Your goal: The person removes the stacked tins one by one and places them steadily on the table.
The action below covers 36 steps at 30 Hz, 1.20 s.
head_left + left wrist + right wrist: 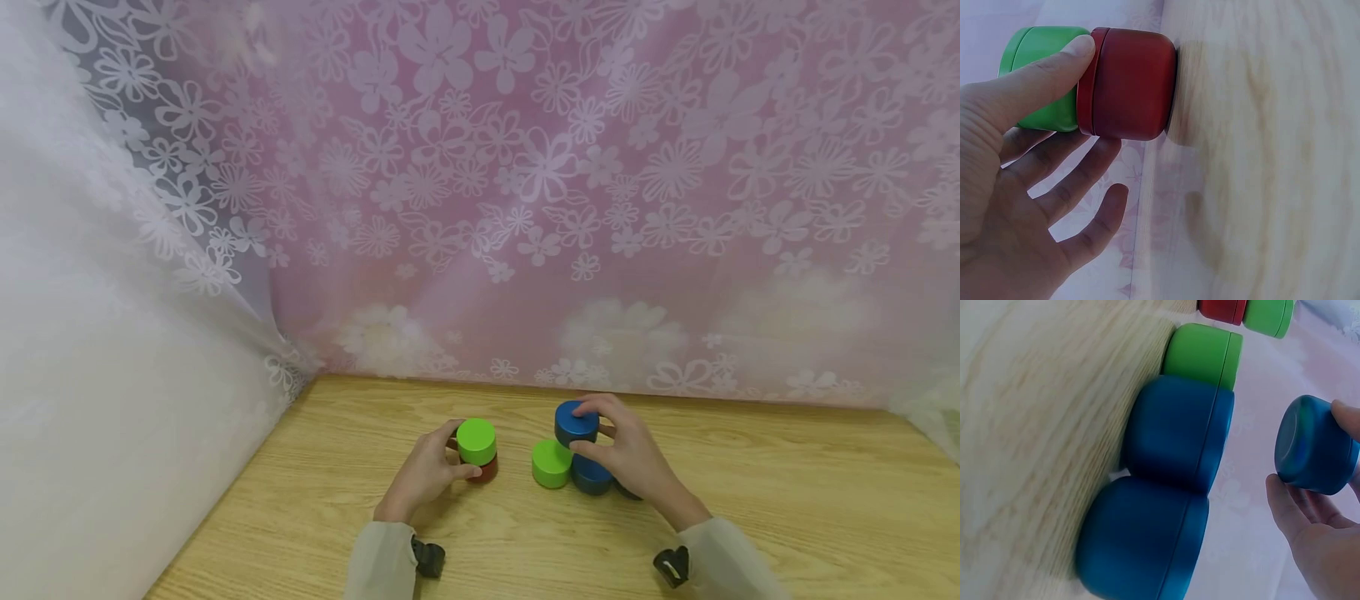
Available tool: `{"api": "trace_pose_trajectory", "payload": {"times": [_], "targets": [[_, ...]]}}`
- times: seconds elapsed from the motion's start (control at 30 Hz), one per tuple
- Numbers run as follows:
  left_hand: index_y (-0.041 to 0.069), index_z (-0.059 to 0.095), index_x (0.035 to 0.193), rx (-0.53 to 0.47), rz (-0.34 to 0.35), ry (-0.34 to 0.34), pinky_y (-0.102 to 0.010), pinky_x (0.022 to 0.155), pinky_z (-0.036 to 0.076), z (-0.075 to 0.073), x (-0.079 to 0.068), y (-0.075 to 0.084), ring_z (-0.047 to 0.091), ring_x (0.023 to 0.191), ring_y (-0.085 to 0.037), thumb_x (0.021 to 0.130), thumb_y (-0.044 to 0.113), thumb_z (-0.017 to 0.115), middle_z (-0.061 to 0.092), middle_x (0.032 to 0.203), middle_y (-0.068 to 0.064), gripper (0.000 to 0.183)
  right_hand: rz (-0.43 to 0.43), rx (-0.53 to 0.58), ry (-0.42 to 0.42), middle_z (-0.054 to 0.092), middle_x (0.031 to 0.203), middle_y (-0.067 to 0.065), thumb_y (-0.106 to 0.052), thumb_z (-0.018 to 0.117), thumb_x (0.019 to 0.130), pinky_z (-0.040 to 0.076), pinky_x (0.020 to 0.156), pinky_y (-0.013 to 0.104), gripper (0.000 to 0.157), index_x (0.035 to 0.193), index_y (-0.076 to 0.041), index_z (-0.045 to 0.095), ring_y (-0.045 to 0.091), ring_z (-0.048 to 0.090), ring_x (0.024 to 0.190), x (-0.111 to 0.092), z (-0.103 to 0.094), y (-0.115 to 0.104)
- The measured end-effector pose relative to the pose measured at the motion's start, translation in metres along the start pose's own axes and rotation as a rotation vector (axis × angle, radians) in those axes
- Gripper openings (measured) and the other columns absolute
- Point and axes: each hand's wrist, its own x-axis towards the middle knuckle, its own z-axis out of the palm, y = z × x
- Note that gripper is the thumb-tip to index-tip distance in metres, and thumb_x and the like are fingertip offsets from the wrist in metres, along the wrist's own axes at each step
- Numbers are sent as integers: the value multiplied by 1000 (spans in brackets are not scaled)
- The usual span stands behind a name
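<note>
My left hand (462, 450) holds a two-jar stack on the wooden table (787, 500): a green jar (476, 438) on top of a red jar (487, 472). In the left wrist view the thumb (1054, 69) lies along the green jar (1035, 44) up to its seam with the red jar (1132, 84), and the other fingers reach behind. My right hand (587, 430) pinches a blue jar (572, 422) lifted just above a second blue jar (591, 477). A lone green jar (551, 463) stands beside that one. The right wrist view shows the held jar (1313, 444) clear of two blue jars (1175, 428) (1141, 540) on the table.
A pink floral lace curtain (570, 192) hangs close behind the table's back edge, and white fabric (112, 375) closes off the left side. All the jars sit near the middle. Bare wood stretches to the right.
</note>
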Motion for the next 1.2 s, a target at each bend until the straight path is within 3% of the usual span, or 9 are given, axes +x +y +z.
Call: {"api": "trace_pose_trajectory", "payload": {"times": [0.9, 1.2], "targets": [[2, 53, 142, 22, -11, 0, -54, 92, 51, -1, 0, 3, 64, 107, -32, 85, 8, 83, 65, 122, -13, 65, 2, -83, 25, 60, 124, 22, 5, 84, 79, 57, 84, 54, 35, 105, -3, 62, 47, 60, 112, -15, -23, 8], [1, 55, 140, 11, -2, 7, -52, 91, 52, 1, -1, 2, 64, 105, -30, 84, 6, 84, 66, 119, -12, 63, 49, -102, 21, 61, 124, 24, 6, 84, 79, 58, 84, 50, 33, 100, -4, 61, 48, 60, 112, -22, -29, 11]]}}
